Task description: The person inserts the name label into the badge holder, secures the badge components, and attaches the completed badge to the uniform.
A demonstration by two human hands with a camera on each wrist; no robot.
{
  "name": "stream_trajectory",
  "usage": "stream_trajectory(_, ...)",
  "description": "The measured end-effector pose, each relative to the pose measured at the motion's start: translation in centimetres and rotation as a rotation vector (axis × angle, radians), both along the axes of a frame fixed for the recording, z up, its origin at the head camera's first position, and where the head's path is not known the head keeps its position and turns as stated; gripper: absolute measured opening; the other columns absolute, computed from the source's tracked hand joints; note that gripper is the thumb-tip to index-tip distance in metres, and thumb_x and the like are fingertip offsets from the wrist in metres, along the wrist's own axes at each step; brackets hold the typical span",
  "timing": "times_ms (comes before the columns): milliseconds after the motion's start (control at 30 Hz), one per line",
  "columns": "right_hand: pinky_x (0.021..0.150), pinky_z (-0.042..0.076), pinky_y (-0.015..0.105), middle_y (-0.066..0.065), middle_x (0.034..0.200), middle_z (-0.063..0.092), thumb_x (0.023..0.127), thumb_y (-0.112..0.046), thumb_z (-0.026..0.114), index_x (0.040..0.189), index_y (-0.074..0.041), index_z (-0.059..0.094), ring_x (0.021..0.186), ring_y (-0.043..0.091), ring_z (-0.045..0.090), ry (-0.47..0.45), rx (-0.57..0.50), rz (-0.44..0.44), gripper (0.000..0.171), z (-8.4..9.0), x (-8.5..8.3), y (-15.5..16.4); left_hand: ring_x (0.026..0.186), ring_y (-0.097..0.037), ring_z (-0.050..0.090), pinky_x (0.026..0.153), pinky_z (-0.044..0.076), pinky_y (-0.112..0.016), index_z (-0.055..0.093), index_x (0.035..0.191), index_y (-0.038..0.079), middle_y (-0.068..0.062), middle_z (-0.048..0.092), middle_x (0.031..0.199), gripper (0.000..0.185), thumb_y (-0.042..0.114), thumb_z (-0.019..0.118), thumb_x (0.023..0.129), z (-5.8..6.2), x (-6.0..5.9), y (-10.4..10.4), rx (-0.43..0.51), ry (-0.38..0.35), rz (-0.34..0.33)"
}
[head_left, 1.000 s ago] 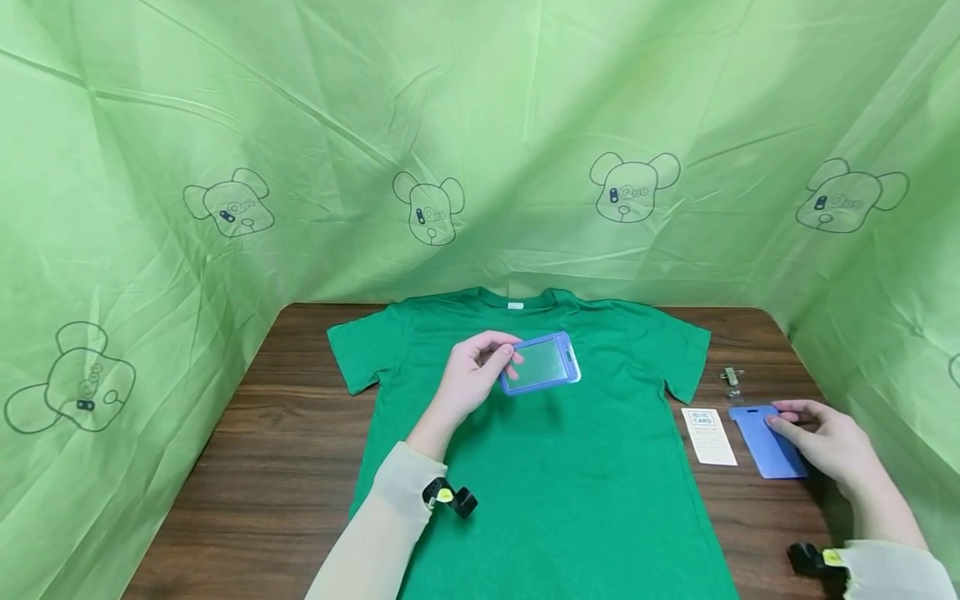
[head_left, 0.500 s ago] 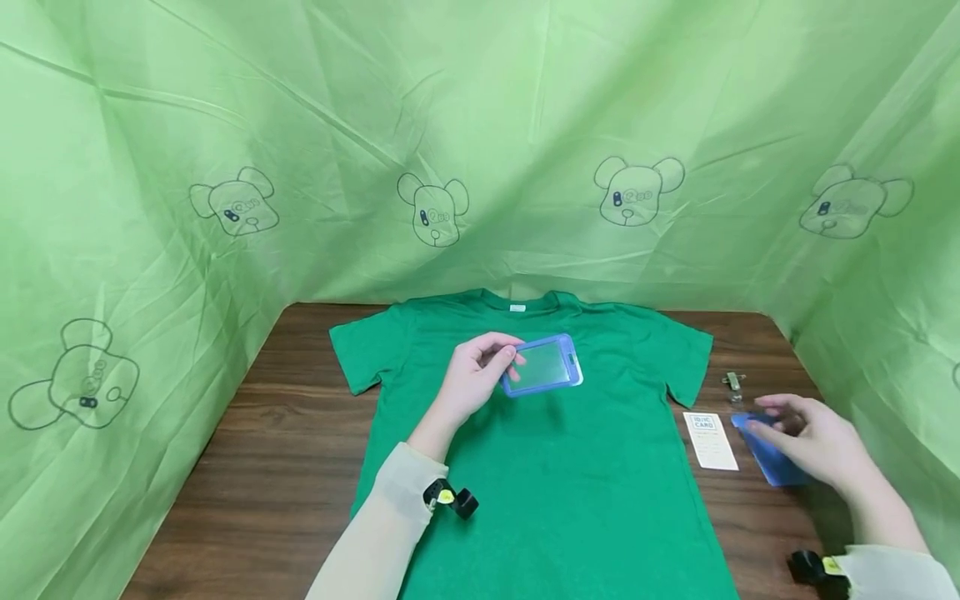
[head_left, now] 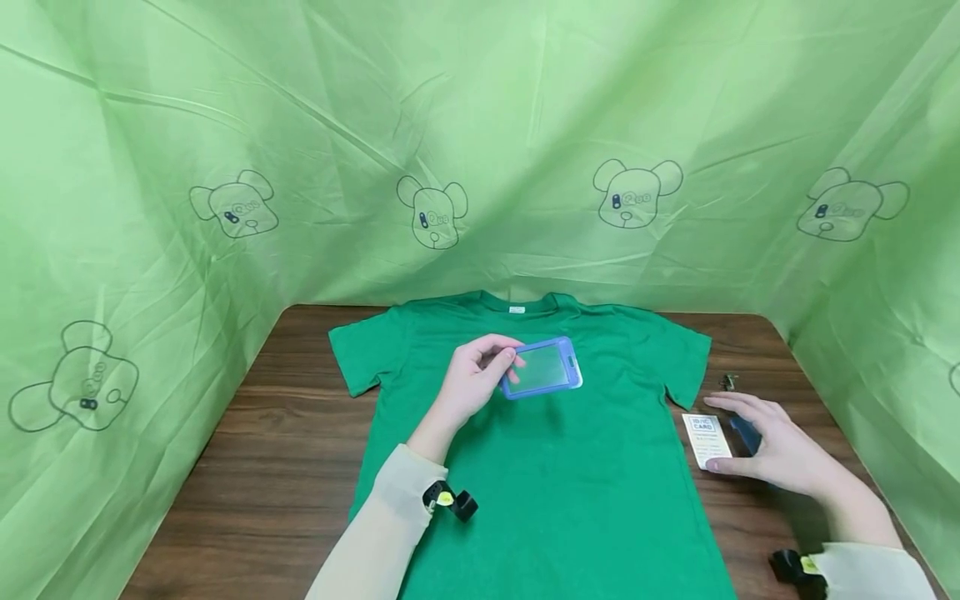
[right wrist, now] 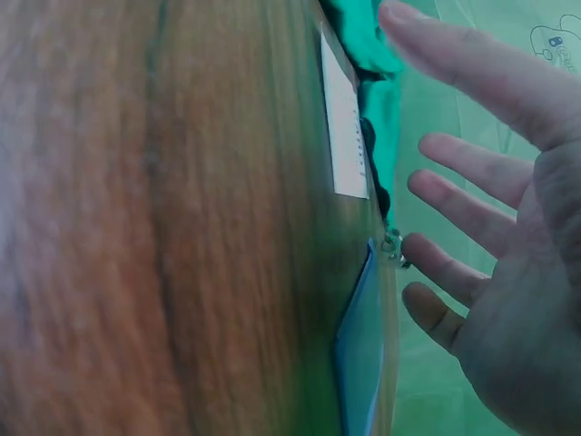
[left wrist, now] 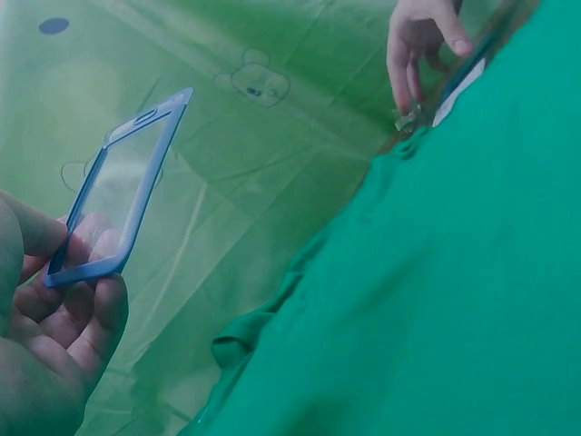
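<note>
Left hand (head_left: 472, 379): fingers and thumb pinch one end of the blue badge frame (head_left: 542, 367), held above the green shirt (head_left: 540, 492). I judge it light, stiff, a bit slick; best held by the rim, off the clear window. Right hand (head_left: 780, 446): fingers spread, gripping nothing, by the white card (head_left: 707, 437) flat on the tabletop (head_left: 285, 450). Card probably thin, bendable, awkward to lift; I'd pinch opposite long edges. Head view: that hand hides most of the blue panel (head_left: 744, 433); metal clip (head_left: 729, 382) tiny, card's small print unreadable, shirt hem cut off.
</note>
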State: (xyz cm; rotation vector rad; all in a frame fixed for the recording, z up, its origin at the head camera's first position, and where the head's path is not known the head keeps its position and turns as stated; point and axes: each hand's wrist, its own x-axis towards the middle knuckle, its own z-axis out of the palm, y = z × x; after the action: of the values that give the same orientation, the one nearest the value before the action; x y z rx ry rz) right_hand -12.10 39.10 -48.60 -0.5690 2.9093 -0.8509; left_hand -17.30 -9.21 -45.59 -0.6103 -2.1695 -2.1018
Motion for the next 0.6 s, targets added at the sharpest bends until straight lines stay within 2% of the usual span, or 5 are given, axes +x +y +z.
stream_trajectory(200,0.089,0.043,0.075,0.023,0.156,0.050,0.077,-0.044,0.101,0.155,-0.012,0.058,0.130,0.046,0.040,-0.029,0.034,-0.008,0.094,-0.10,-0.05,-0.07,0.077,-0.023,0.074,0.068,0.061,-0.028,0.076,0.123,-0.001,-0.021,0.077,0.101,0.020,0.010,0.063,0.112,-0.11,-0.07,0.00,0.001,-0.001,-0.002)
stream_trajectory(400,0.093,0.044,0.079,0.027,0.158,0.049,0.078,-0.048,0.100,0.157,-0.012,0.056,0.134,0.050,0.041,-0.079,0.055,-0.007,0.097,-0.55,-0.13,0.03,0.076,-0.021,0.074,0.067,0.061,-0.028,0.076,0.122,-0.001,-0.020,0.078,0.100,0.020,0.009,0.062,0.113,-0.06,-0.01,0.05,0.003,0.005,-0.004)
stream_trajectory(600,0.094,0.044,0.078,0.026,0.155,0.051,0.077,-0.047,0.101,0.155,-0.011,0.057,0.133,0.050,0.042,-0.079,0.053,-0.004,0.096,-0.64,-0.13,0.05,0.075,-0.019,0.074,0.066,0.061,-0.029,0.076,0.122,0.000,-0.017,0.078,0.100,0.020,0.010,0.062,0.113,-0.18,-0.08,0.07,-0.002,0.014,-0.010)
